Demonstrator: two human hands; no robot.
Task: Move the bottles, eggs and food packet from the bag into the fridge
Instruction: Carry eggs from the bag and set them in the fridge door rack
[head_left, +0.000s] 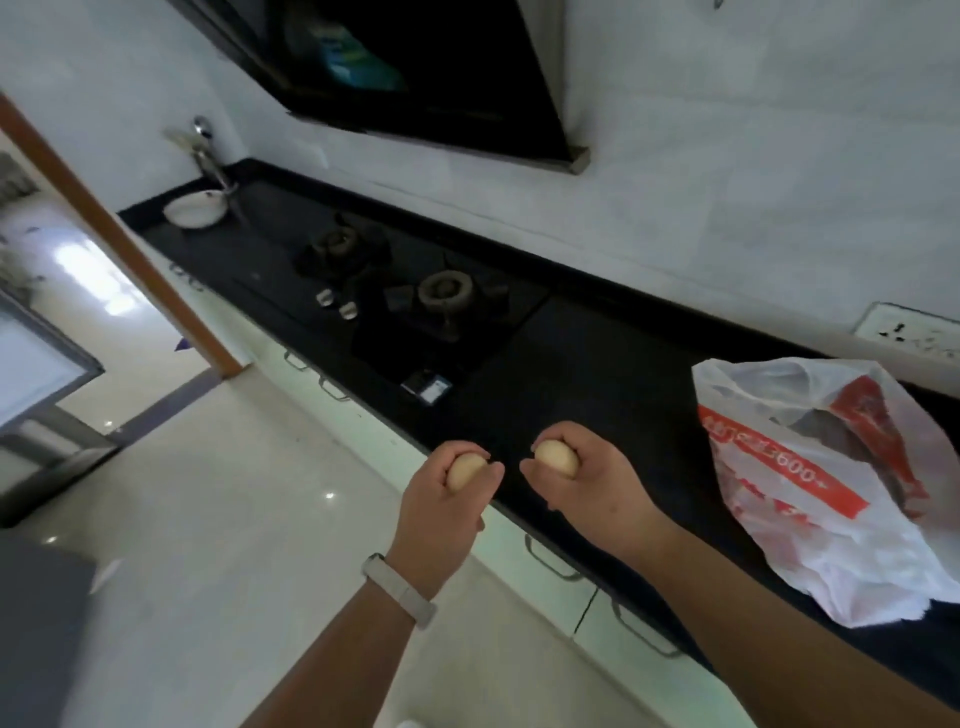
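A person stands at a long black worktop (597, 364), seen from their own head height, both arms stretched forward. The left hand (447, 499), with a pale wristband (400, 590) behind it, curls round a pale brown egg (464, 470). The right hand (587, 488) grips a second egg (557, 457) the same way. The two hands are close together but apart, over the worktop's front edge, and neither egg touches anything but fingers.

The step in hand looks like carrying the eggs to the fridge. It would go best with a cupped, gentle hold, the hands kept from knocking each other, and each egg set down before it is let go. With both hands full, the fridge door may need a spare finger or an elbow. A grey cabinet shape at the far left may be the fridge, but I cannot tell.

To the right, a white plastic bag (810, 499) with red print slumps on the worktop, mouth open. A red packet (878, 415) and something dark show inside; no bottles can be made out. Further along, past a gas hob (415, 301), sits a white bowl (196, 208), its contents too far off to see.
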